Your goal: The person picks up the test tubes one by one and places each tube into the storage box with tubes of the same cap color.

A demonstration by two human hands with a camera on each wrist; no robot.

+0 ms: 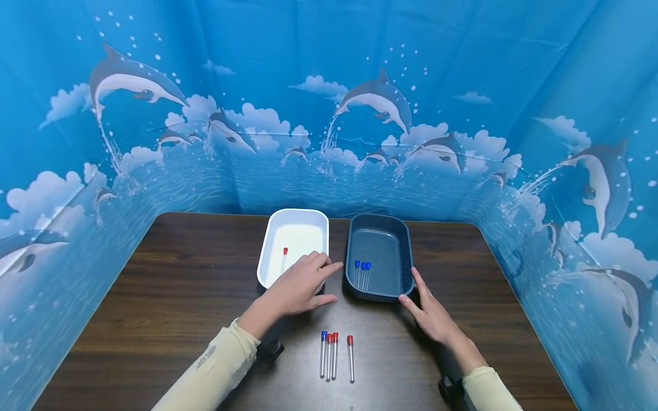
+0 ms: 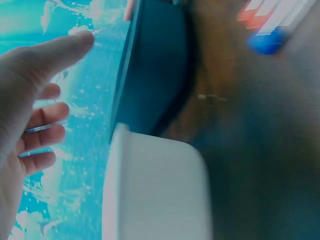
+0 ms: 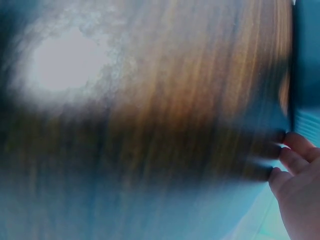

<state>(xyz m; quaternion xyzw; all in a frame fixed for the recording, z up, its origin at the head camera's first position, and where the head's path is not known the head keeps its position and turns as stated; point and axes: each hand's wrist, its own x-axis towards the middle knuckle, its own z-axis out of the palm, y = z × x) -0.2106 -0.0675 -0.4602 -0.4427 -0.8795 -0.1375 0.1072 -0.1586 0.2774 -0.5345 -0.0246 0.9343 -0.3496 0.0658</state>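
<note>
My left hand [image 1: 303, 282] hovers at the front right of the white tray [image 1: 263, 273], fingers loosely extended and holding nothing. In the left wrist view its thumb and fingers [image 2: 46, 116] are spread apart beside the white tray's wall [image 2: 160, 190]. A tube with a red cap [image 1: 285, 252] lies inside that tray, partly hidden by the hand. With extended fingers, my right hand [image 1: 434, 317] touches the front right corner of the dark blue-grey tray [image 1: 380, 296]. Inside this tray lie 3 clear tubes with blue caps [image 1: 364, 275].
On the brown table [image 1: 169, 297], in front of the trays, lie one blue-capped tube [image 1: 323, 354], two red-capped tubes [image 1: 332, 357] close beside it, and another red-capped tube [image 1: 351, 359] slightly apart. A blue dolphin-print curtain [image 1: 288, 171] surrounds the table's back and sides.
</note>
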